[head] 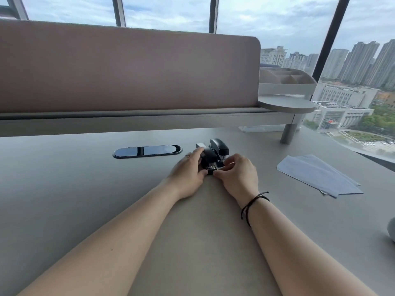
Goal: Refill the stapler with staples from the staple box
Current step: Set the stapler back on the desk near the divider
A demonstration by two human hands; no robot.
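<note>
A black stapler (213, 155) lies on the grey desk (85, 189), about the middle. Its top arm (220, 146) is swung up and back, so the metal parts at its near end show. My left hand (188, 171) wraps the stapler's left side, thumb at the near end. From the right, my right hand (237, 171) pinches the stapler's near end with thumb and forefinger; I cannot tell whether staples are between them. A small pale box (200, 144), likely the staple box, peeks out behind my left fingertips.
A black oval cable cover (147, 151) is set into the desk to the left. Several sheets of paper (318, 175) lie at the right. A brown partition (128, 69) and a grey shelf with an organiser (286, 82) stand behind. A window wall bounds the right side.
</note>
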